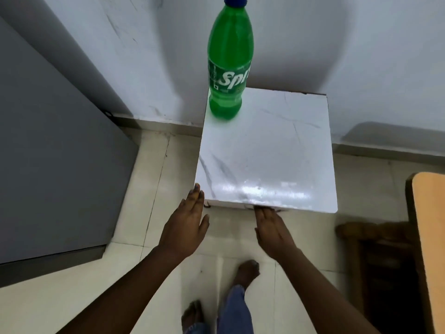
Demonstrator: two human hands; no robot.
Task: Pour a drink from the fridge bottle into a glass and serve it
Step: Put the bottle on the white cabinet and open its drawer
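A green Sprite bottle [228, 61] with a blue cap stands upright at the far left corner of a small white marble-patterned table [277, 150]. My left hand [186, 222] is flat and open beside the table's near left corner, its fingertips touching the edge. My right hand [273, 227] reaches to the table's near edge with its fingertips tucked under the top. Neither hand holds anything. No glass is in view.
A grey fridge [53, 153] fills the left side. A white wall stands behind the table. A wooden chair or table with an orange top [428, 237] sits at the right. Pale floor tiles and my bare feet [245, 273] lie below.
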